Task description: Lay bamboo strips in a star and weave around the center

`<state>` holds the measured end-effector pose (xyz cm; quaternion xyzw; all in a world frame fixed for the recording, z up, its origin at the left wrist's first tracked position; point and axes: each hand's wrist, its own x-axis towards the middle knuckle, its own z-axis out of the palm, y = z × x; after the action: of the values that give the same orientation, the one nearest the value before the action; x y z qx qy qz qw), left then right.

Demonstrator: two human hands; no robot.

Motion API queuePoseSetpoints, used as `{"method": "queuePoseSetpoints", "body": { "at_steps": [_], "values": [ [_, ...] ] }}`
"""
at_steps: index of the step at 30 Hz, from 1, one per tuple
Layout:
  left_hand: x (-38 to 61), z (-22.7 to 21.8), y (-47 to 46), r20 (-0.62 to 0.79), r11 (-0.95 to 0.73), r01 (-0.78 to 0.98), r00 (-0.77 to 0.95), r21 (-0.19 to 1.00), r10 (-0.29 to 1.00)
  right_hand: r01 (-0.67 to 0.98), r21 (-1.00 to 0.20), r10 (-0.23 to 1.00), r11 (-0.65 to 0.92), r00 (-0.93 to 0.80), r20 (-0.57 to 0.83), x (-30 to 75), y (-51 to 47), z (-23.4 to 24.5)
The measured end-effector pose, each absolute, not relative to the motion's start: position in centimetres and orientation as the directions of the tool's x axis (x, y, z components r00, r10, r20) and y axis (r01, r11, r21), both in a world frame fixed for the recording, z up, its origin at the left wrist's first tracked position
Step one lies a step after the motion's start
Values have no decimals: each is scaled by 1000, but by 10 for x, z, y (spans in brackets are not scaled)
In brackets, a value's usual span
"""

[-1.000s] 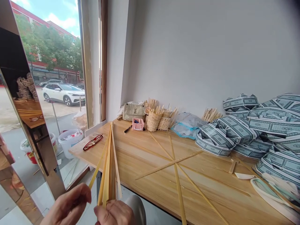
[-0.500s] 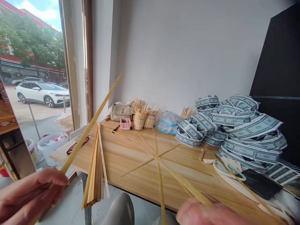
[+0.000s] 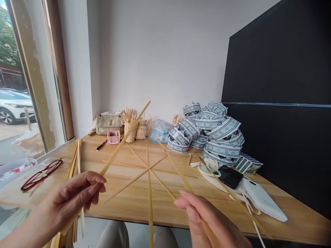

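Since half a second ago, has turned the view rightward; has carried the left hand [image 3: 76, 196] across in front of the bundle of strips [image 3: 79, 155] and brought the right hand [image 3: 208, 215] further up into view; has left the crossed strips [image 3: 150, 206] on the table [image 3: 124, 208] apparently as before. Grips the left strip [image 3: 120, 147] between thumb and curled fingers, aslant, with the upper end rising away over the table and the tail running back past the palm; pinches the right strip [image 3: 179, 170] likewise between thumb and fingers, with the far end pointing away and leftward, blurred; cannot tell there whether touching the wood or clear of it. Should prove light, thin and springy, to judge by the long flat shape; probably fairly stiff lengthwise, yet apt to whip at the free end and to crack or split if bent sharply; perhaps smooth enough to slip or twist in a loose pinch; best taken by the flat faces, near the middle for balance, rather than along the narrow edges. Beyond, along the back: a woven basket [image 3: 141, 132], a pink box [image 3: 113, 138] and a pile of patterned bands [image 3: 216, 133]; at far left, red glasses [image 3: 42, 175].
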<state>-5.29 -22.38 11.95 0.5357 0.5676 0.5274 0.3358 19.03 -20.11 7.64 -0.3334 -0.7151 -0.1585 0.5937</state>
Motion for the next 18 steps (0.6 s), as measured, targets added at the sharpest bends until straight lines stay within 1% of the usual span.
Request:
{"method": "queuePoseSetpoints", "body": {
  "at_steps": [3,6,9,12,15,16,18],
  "values": [
    [-45,114,-212,176,-154,116,-209,981,962,635,-131,346,761,-227,910,188,-186,70],
    [-46,104,-200,66,-64,19,-181,998,981,642,-80,386,763,-351,853,182,-174,62],
    [-52,95,-183,-83,74,-82,-114,994,990,713,-63,480,699,-401,780,171,-170,61],
    [-57,90,-164,-144,142,-167,-3,976,990,771,-75,565,633,-394,725,155,-168,63],
    [-55,88,-147,-137,157,-127,149,979,979,760,-77,573,645,-415,706,140,-165,61],
    [-53,89,-142,-125,143,-96,172,985,977,754,-67,572,653,-434,696,136,-163,58],
    [-45,90,-133,-95,100,-23,161,995,982,743,-27,570,668,-489,660,129,-162,51]
  ]
}}
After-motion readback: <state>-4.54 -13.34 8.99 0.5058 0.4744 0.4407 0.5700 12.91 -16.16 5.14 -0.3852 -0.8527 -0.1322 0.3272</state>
